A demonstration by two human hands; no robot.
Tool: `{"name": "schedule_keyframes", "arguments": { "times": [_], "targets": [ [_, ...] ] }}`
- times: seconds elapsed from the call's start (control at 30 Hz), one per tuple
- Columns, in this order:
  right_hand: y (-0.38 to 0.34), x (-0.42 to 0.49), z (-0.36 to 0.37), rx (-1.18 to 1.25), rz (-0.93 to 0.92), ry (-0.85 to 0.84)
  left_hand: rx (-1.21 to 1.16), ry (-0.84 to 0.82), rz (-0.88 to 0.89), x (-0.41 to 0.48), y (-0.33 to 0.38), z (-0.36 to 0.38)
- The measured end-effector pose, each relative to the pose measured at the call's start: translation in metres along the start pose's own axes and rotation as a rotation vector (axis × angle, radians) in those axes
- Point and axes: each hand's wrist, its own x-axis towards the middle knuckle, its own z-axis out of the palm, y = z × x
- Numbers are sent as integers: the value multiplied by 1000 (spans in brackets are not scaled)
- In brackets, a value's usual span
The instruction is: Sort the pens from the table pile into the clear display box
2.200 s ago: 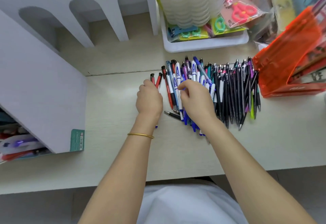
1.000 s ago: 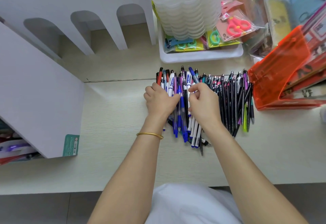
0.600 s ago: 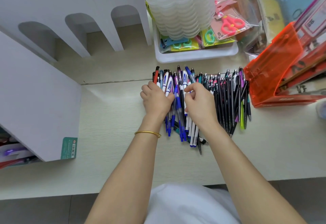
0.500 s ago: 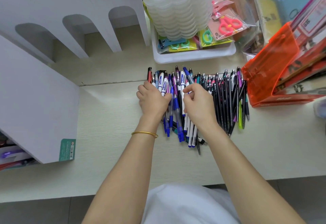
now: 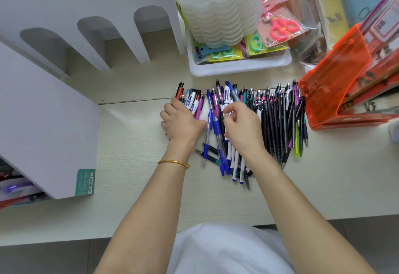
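Working at a stationery shop counter, facing carded scissors (image 5: 280,28) in a white tray (image 5: 237,69), orange plastic folders (image 5: 336,75), heaped pens (image 5: 278,118).

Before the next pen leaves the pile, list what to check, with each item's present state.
1. Left hand grips its bundle of pens: ok.
2. Right hand has one white pen singled out: cannot tell; its fingertips crowd several pens.
3. Dark pens lie in a row on the table, close by the right hand: ok.
4. Loose blue pens near the wrists are aligned: not ok; they cross.
5. Clear display box in view: cannot tell; only an orange box and stacked translucent tubs show.
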Motion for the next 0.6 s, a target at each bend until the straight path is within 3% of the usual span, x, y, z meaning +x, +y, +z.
{"name": "schedule_keyframes", "arguments": {
  "times": [0.6],
  "targets": [
    [-14,-4,18,-19,-39,-93,-55,22,11,6,-32,-13]
  ]
}}
